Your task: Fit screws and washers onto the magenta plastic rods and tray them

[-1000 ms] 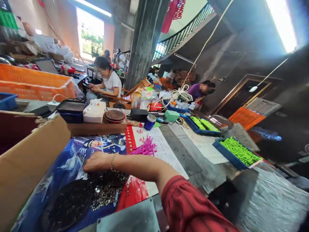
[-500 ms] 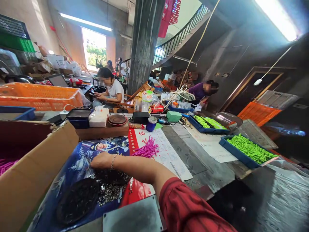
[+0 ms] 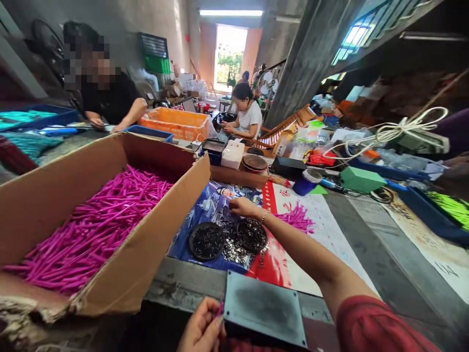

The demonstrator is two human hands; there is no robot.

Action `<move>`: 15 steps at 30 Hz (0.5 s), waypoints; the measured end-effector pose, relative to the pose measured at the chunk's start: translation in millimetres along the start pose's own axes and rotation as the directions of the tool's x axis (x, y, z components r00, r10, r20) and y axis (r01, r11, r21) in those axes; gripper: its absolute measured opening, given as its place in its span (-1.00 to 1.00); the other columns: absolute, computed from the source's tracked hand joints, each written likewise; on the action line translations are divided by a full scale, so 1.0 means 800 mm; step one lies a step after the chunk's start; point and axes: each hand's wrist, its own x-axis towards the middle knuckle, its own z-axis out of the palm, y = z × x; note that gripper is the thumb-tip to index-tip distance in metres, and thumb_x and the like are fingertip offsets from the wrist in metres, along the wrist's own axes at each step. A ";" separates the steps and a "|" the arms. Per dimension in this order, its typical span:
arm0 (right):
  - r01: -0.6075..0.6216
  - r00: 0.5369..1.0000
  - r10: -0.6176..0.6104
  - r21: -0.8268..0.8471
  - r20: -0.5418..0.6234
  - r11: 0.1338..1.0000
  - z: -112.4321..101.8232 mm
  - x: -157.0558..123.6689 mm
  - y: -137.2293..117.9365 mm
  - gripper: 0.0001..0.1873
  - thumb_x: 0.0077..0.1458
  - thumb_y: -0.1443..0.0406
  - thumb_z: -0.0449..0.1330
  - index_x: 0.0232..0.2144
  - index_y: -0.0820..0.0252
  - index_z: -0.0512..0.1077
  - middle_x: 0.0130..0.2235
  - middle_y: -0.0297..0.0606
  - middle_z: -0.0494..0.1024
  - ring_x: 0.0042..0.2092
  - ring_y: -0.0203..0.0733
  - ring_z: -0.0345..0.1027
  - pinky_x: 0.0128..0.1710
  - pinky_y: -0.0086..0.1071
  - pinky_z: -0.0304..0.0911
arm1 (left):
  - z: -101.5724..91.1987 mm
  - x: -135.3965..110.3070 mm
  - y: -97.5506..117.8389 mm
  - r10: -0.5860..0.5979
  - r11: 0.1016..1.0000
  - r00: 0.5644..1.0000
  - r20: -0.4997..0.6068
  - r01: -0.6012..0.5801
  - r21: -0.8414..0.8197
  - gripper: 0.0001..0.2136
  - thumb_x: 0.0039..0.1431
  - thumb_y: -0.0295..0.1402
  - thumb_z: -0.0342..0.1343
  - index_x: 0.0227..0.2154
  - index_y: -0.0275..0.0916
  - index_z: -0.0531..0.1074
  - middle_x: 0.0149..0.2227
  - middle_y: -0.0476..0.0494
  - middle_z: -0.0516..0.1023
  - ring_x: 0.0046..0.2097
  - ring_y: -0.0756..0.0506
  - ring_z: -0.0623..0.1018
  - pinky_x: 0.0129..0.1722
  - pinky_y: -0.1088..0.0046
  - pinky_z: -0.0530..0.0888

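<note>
My right hand (image 3: pixel 243 207) reaches out over a pile of small metal parts (image 3: pixel 233 248) lying between two round black dishes (image 3: pixel 206 240) on a printed poster; its fingers are curled down at the pile, and what they hold is hidden. A bracelet sits on that wrist. My left hand (image 3: pixel 203 329) is at the bottom edge, beside a grey flat plate (image 3: pixel 264 309), pinching a small magenta piece (image 3: pixel 220 308). A large cardboard box (image 3: pixel 154 244) at the left is full of magenta sticks (image 3: pixel 98 220). More magenta sticks (image 3: pixel 298 216) lie loose on the calendar sheet.
A person in black leans on the table at far left behind the box. Another person in white sits further back near an orange crate (image 3: pixel 176 122). Blue trays with green pieces (image 3: pixel 449 208), a green box (image 3: pixel 361 179), a blue cup (image 3: pixel 307 182) and cords crowd the right.
The view has swung left and down, so the box of magenta sticks and my left hand now show. My right hand stays at the metal parts.
</note>
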 end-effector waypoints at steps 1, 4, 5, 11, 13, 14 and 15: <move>-0.005 1.000 0.005 -0.005 0.005 1.000 0.004 0.000 -0.001 -0.70 0.33 0.19 0.24 0.02 0.24 0.46 0.01 -0.16 0.55 -0.05 -0.10 0.51 -0.06 -0.11 0.49 | 0.000 0.001 0.000 0.003 1.000 1.000 0.008 -0.003 0.005 -0.44 0.00 0.24 0.26 -0.34 -0.23 0.41 -0.55 0.06 0.43 -0.66 0.17 0.16 -0.62 0.63 0.02; -0.025 1.000 0.026 -0.036 0.017 0.999 0.011 0.001 -0.008 -0.71 0.33 0.19 0.23 0.01 0.24 0.46 0.00 -0.17 0.55 -0.06 -0.10 0.51 -0.05 -0.12 0.49 | -0.001 0.005 -0.002 0.008 1.000 1.000 0.014 -0.008 0.012 -0.45 0.04 0.23 0.24 -0.33 -0.23 0.40 -0.54 0.02 0.47 -0.66 0.16 0.20 -0.62 0.61 0.04; -0.028 0.999 0.029 -0.047 0.020 0.998 0.012 0.003 -0.011 -0.71 0.33 0.20 0.23 0.01 0.24 0.46 0.00 -0.17 0.55 -0.06 -0.10 0.51 -0.06 -0.12 0.49 | -0.001 0.006 -0.003 0.009 1.000 1.000 0.013 -0.009 0.013 -0.46 0.04 0.22 0.24 -0.33 -0.23 0.40 -0.53 0.01 0.48 -0.66 0.15 0.21 -0.62 0.61 0.05; -0.028 1.000 0.028 -0.140 -0.001 0.990 0.019 0.026 -0.031 -0.70 0.33 0.19 0.23 0.03 0.24 0.45 0.03 -0.15 0.54 -0.02 -0.08 0.50 -0.02 -0.09 0.47 | -0.006 0.012 -0.008 0.012 1.000 1.000 -0.010 -0.012 0.013 -0.46 0.04 0.23 0.24 -0.34 -0.23 0.39 -0.55 0.01 0.49 -0.66 0.13 0.21 -0.62 0.60 0.06; -0.028 1.000 0.026 -0.187 -0.009 0.982 0.022 0.032 -0.041 -0.70 0.34 0.19 0.23 0.03 0.23 0.45 0.04 -0.14 0.53 -0.01 -0.07 0.49 0.00 -0.08 0.46 | -0.009 0.013 -0.009 0.006 1.000 1.000 -0.014 -0.006 0.015 -0.47 0.05 0.21 0.24 -0.33 -0.22 0.39 -0.54 0.01 0.49 -0.66 0.13 0.21 -0.63 0.60 0.06; -0.021 1.000 0.020 -0.209 -0.009 0.978 0.023 0.035 -0.045 -0.70 0.33 0.19 0.23 0.03 0.23 0.46 0.05 -0.13 0.53 0.00 -0.07 0.49 0.00 -0.08 0.46 | -0.011 0.014 -0.010 0.001 1.000 1.000 -0.014 -0.001 0.017 -0.48 0.06 0.20 0.24 -0.33 -0.22 0.39 -0.54 0.02 0.49 -0.67 0.14 0.20 -0.63 0.60 0.04; -0.011 1.000 0.011 -0.229 -0.005 0.973 0.024 0.037 -0.050 -0.69 0.33 0.19 0.23 0.03 0.24 0.46 0.05 -0.13 0.53 0.00 -0.07 0.49 0.00 -0.08 0.46 | -0.013 0.015 -0.010 -0.003 1.000 1.000 -0.012 0.003 0.018 -0.47 0.05 0.21 0.24 -0.32 -0.22 0.39 -0.54 0.02 0.49 -0.68 0.15 0.19 -0.63 0.60 0.03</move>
